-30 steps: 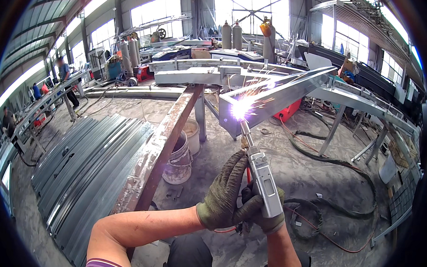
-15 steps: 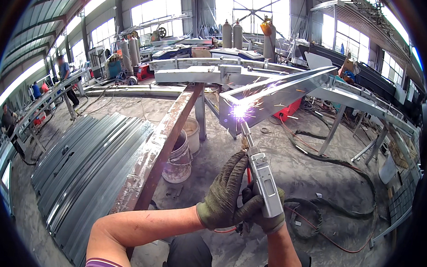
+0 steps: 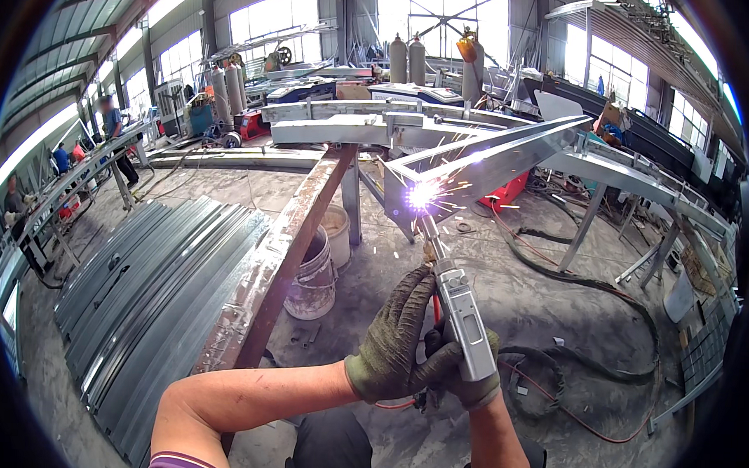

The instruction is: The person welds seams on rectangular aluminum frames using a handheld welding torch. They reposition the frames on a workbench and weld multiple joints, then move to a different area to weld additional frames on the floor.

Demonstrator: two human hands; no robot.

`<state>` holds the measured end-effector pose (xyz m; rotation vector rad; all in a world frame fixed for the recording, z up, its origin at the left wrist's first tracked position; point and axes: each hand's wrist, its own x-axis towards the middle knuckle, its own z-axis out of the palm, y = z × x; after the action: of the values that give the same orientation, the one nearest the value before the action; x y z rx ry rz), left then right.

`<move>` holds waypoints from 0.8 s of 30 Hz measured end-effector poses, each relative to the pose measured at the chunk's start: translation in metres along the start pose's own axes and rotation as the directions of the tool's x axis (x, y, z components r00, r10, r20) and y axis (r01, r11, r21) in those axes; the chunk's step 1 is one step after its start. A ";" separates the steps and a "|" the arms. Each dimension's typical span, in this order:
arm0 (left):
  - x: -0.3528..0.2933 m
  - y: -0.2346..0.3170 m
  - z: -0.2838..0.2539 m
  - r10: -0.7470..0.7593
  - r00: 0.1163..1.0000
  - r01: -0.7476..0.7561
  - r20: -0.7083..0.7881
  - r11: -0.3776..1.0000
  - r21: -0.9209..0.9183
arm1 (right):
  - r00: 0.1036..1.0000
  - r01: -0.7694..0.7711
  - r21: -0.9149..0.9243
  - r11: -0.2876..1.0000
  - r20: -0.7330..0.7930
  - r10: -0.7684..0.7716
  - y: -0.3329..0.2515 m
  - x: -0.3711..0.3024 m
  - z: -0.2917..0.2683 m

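A silver handheld welding gun [image 3: 464, 313] slants up and away from me, its nozzle at the near corner of a shiny metal frame [image 3: 496, 168]. A bright white-violet arc burns there and throws sparks, hiding the exact contact spot. My right hand [image 3: 479, 391], in a dark green work glove, is wrapped round the gun's grip, mostly hidden under its body. From the left, my left hand [image 3: 391, 338], gloved alike, steadies the gun near its front, with fingers pressed together against it. The frame's pointed far end lies over other metal beams.
A rusty steel beam [image 3: 279, 259] runs along my left, beside two dirty buckets [image 3: 313, 285]. Grey metal profiles [image 3: 162, 301] are stacked on the floor further left. Hoses [image 3: 612, 292] snake over the floor to the right. Two people [image 3: 112, 124] stand at the far-left workbench.
The spark spray has changed shape, with some sparks now falling below the corner. The arc, the gun and both hands keep nearly the same place. A person at the far left has shifted slightly.
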<state>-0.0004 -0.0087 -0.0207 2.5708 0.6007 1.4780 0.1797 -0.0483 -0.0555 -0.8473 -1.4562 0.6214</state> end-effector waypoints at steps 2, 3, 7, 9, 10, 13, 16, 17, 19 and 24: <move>0.000 0.000 0.000 -0.006 1.000 0.006 0.005 1.000 -0.001 | 0.999 0.045 -0.046 0.998 -0.015 -0.045 0.000 0.001 0.001; 0.000 0.000 0.000 -0.009 1.000 0.009 0.007 1.000 -0.002 | 0.997 0.067 -0.070 0.995 -0.022 -0.068 0.001 0.001 0.002; -0.001 0.000 0.001 -0.007 1.000 0.007 0.009 1.000 -0.005 | 0.990 0.137 -0.131 0.982 0.043 -0.133 0.004 0.001 -0.003; -0.002 0.000 0.001 -0.010 1.000 0.011 0.014 1.000 -0.011 | 0.987 0.158 -0.156 0.975 0.051 -0.151 0.005 0.001 -0.003; -0.002 0.000 0.001 -0.012 1.000 0.012 0.016 1.000 -0.014 | 0.986 0.163 -0.163 0.973 0.047 -0.157 0.007 0.001 -0.003; -0.002 0.002 0.000 -0.013 1.000 0.013 0.016 1.000 -0.008 | 0.991 0.132 -0.135 0.982 -0.002 -0.134 0.013 -0.002 -0.001; -0.002 0.003 0.001 -0.015 1.000 0.016 0.009 1.000 -0.013 | 0.995 0.091 -0.113 0.989 -0.016 -0.093 0.013 -0.004 0.000; -0.003 0.002 0.002 -0.017 1.000 0.017 0.011 1.000 -0.014 | 0.995 0.094 -0.134 0.987 -0.014 -0.097 0.015 -0.004 -0.001; -0.004 0.001 0.003 -0.021 1.000 0.021 0.016 1.000 -0.017 | 0.994 0.107 -0.147 0.983 0.010 -0.107 0.015 -0.004 -0.003; -0.005 0.002 0.002 -0.029 0.999 0.029 0.028 1.000 0.002 | 0.986 0.164 -0.154 0.974 0.062 -0.157 0.010 -0.002 -0.005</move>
<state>-0.0010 -0.0122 -0.0253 2.5681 0.6327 1.4301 0.1854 -0.0449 -0.0645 -0.8314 -1.6177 0.4115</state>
